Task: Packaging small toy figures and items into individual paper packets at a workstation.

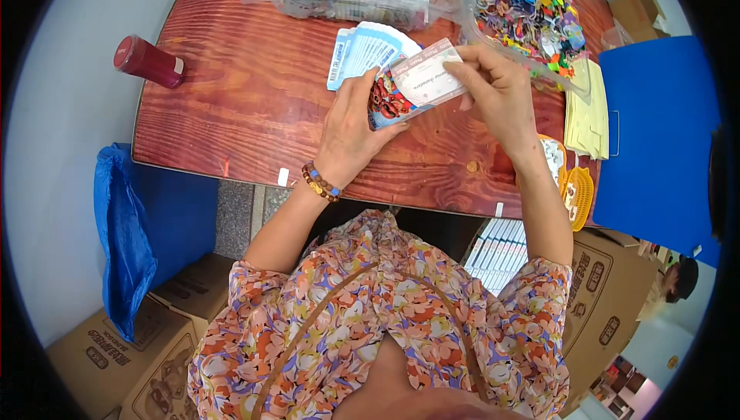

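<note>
left hand [348, 121] gripping blue-red picture card [387, 102] | right hand [497, 90] pinching pink-edged white card [432, 77] | red-brown woodgrain table [250, 96] | brown cardboard boxes [112, 343] below

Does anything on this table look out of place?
I see no spill. Slightly odd: a small red scrap and a white rectangle sit near the front edge of the table, left of the left hand, apart from the fanned cards. Whether they're stuck down, I can't tell.
</note>
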Demonstrator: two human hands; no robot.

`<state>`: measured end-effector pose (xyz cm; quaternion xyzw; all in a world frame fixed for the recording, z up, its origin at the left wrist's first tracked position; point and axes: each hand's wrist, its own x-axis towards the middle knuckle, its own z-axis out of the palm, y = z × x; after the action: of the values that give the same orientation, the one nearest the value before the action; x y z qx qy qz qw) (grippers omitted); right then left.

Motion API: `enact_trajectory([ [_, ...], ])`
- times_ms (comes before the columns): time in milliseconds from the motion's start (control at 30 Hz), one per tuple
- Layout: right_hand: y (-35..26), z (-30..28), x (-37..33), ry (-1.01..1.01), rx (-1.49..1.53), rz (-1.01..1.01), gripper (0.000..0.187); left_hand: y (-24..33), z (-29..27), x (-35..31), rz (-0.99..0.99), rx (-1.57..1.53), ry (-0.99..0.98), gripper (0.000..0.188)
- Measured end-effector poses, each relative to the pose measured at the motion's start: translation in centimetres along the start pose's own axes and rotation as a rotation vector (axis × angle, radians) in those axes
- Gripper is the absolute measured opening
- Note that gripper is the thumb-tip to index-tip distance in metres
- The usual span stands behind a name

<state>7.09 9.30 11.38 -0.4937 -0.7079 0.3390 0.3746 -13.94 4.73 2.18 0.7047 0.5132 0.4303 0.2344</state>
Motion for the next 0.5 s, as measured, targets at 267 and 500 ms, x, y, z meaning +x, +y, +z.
enact_trajectory([
  [267,0.1,-1.4,-4.1,-0.057,-0.549,-0.158,0.035,2.0,1.4,0.0,0.061,0.093,-0.065,0.087],
  [500,3.7,-2.3,-5.3,0.013,-0.476,-0.307,0.026,1.9,3.3,0.0,0.080,0.126,-0.108,0.088],
])
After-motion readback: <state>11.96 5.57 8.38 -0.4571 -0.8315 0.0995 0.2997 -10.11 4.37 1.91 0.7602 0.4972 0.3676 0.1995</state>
